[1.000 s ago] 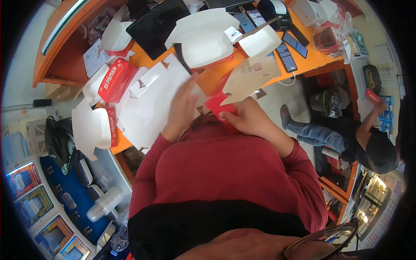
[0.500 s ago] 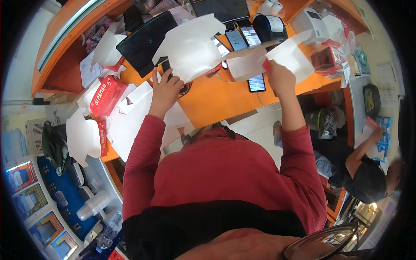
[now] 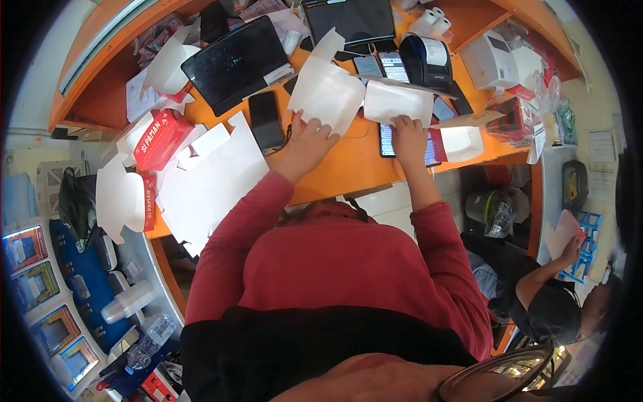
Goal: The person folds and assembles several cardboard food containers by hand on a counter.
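My left hand [image 3: 309, 146] bends its fingers at the near edge of a big white box [image 3: 328, 97]. My right hand [image 3: 410, 139] does the same at a small white box [image 3: 400, 105], just right of it. I can't tell if they pinch. Both boxes are on the far side of my hands, over the orange desk [image 3: 348, 167].

The table [image 3: 351, 171] was plain orange, as I saw it from my distant console; the cartons [image 3: 328, 97] near its middle showed white insides; at its left edge, a red box [image 3: 161, 142] bore white lettering; toward its far edge, the printer [image 3: 420, 65] was black.
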The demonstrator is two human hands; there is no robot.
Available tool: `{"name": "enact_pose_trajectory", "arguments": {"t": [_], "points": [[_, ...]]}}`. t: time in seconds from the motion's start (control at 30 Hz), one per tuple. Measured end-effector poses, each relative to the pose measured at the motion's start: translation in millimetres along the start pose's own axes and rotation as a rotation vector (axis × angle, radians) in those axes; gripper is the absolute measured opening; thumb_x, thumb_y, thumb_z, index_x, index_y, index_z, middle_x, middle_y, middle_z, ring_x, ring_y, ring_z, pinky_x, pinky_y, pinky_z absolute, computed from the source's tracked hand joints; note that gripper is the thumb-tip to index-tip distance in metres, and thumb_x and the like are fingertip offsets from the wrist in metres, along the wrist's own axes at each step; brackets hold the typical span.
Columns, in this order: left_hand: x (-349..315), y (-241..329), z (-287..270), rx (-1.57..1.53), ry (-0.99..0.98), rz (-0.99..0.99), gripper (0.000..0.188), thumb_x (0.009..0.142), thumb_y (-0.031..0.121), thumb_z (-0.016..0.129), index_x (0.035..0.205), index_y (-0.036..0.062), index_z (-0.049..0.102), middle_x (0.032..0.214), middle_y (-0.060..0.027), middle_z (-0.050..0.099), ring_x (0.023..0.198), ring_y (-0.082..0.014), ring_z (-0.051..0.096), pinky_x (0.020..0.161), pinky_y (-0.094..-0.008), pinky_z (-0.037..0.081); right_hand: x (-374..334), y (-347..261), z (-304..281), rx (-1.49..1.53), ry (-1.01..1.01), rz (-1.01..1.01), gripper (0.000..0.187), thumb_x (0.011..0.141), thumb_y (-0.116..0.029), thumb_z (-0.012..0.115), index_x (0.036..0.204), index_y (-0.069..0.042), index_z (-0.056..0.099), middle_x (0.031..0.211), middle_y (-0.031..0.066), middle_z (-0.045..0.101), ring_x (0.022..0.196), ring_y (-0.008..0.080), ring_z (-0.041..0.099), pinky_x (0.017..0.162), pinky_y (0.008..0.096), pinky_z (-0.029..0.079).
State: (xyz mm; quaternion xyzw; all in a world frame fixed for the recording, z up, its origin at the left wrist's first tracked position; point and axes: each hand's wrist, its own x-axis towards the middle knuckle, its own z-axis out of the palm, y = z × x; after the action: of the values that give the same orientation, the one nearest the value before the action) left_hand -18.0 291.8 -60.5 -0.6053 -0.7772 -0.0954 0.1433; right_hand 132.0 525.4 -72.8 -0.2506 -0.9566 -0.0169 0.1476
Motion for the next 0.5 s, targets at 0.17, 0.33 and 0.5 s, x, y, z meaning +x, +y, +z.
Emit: {"name": "enact_pose_trajectory", "arguments": {"t": [0.17, 0.33, 0.5], "points": [[-27, 24, -5, -0.072, 0.016, -0.015, 0.023, 0.081, 0.012, 0.057, 0.101, 0.0231, 0.063, 0.088, 0.0040, 0.053, 0.094, -0.0165, 0.052, 0.101, -0.0561, 0.029, 15, 45, 15, 0.051, 0.098, -0.024, 0.013, 0.080, -0.015, 0.061, 0.092, -0.012, 0.068, 0.093, 0.0063, 0.067, 0.090, 0.0288, 0.061, 0.076, 0.0417, 0.049], [-43, 40, 5, -0.074, 0.015, 0.082, 0.022, 0.083, 0.013, 0.056, 0.102, 0.0254, 0.062, 0.087, 0.0050, 0.052, 0.092, -0.0153, 0.054, 0.101, -0.0519, 0.030, 12, 42, 9, 0.079, 0.015, 0.059, 0.015, 0.081, -0.014, 0.064, 0.095, -0.011, 0.067, 0.094, 0.0093, 0.066, 0.086, 0.0327, 0.061, 0.076, 0.0433, 0.050], [-55, 40, -8, -0.070, 0.011, 0.068, 0.022, 0.083, 0.013, 0.056, 0.102, 0.0252, 0.061, 0.088, 0.0037, 0.052, 0.093, -0.0152, 0.054, 0.100, -0.0493, 0.032, 16, 5, -26, 0.327, 0.252, 0.143, 0.012, 0.085, -0.005, 0.060, 0.096, -0.007, 0.065, 0.095, 0.0135, 0.065, 0.089, 0.0367, 0.060, 0.077, 0.0456, 0.049]]}}
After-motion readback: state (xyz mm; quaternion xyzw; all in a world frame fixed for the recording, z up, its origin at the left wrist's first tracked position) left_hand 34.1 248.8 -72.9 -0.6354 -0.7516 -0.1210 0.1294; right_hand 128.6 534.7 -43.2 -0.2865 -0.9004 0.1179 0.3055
